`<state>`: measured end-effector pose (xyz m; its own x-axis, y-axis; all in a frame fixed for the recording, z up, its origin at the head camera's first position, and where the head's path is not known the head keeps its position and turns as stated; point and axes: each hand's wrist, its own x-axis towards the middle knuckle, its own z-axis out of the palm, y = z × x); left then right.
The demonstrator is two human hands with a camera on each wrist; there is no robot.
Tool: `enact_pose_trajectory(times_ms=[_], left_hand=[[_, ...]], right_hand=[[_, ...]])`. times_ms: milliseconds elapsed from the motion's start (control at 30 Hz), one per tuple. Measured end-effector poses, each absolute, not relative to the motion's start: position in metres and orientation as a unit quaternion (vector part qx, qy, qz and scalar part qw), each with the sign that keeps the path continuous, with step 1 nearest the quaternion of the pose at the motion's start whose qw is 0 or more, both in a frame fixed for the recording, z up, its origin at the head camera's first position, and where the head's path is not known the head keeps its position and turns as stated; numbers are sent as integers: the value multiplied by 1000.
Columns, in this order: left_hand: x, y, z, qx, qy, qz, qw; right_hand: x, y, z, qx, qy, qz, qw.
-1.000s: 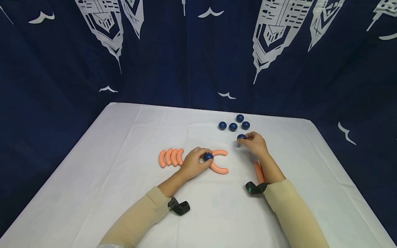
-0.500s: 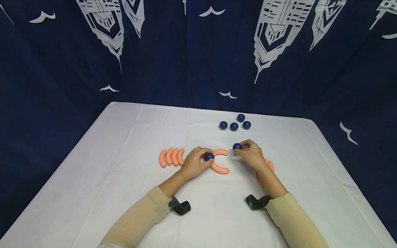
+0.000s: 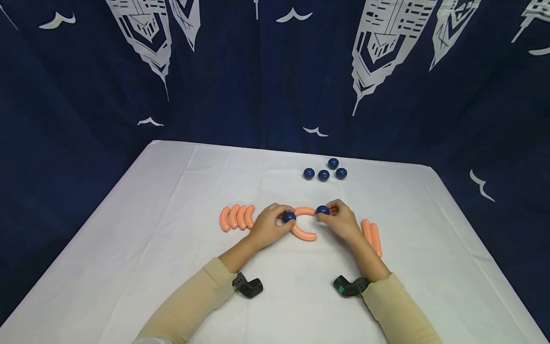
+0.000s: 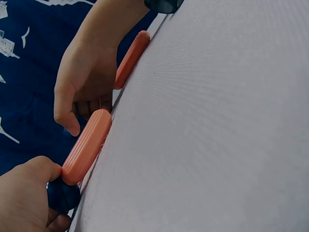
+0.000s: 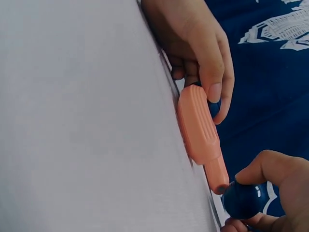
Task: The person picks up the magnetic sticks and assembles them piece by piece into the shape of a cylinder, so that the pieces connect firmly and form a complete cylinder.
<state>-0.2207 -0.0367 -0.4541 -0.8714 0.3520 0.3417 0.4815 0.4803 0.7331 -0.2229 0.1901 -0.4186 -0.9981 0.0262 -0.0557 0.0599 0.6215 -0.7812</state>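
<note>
My left hand point(image 3: 269, 225) grips a dark blue ball point(image 3: 290, 217) between thumb and fingers, at the left ends of two curved orange pieces. The upper curved piece point(image 3: 305, 210) and the lower curved piece point(image 3: 304, 234) spread rightward from that ball. My right hand point(image 3: 342, 220) pinches another blue ball point(image 5: 243, 200) by the upper piece's right end. In the right wrist view, a dark hole shows in that orange end point(image 5: 220, 187), right beside the ball; I cannot tell if they touch. The left wrist view shows the left-hand ball point(image 4: 63, 195) partly behind the lower piece point(image 4: 88, 147).
Several curved orange pieces point(image 3: 237, 217) lie in a row left of my left hand. Two straight orange pieces point(image 3: 371, 235) lie beside my right forearm. Several blue balls point(image 3: 323, 175) sit near the far edge of the white-covered table point(image 3: 172, 267). A dark blue curtain point(image 3: 240, 86) hangs behind.
My right hand has carried its blue ball toward me and leftward, from near the other balls to the upper curved piece's end. The left hand keeps its hold in place.
</note>
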Motion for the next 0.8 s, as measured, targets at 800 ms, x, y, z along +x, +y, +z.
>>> enact_pose_trajectory(times_ms=[800], left_hand=[[-221,-36,-454,-250,-852,-453,79]], right_hand=[[-223,190,-432,4,901,-433,-19]])
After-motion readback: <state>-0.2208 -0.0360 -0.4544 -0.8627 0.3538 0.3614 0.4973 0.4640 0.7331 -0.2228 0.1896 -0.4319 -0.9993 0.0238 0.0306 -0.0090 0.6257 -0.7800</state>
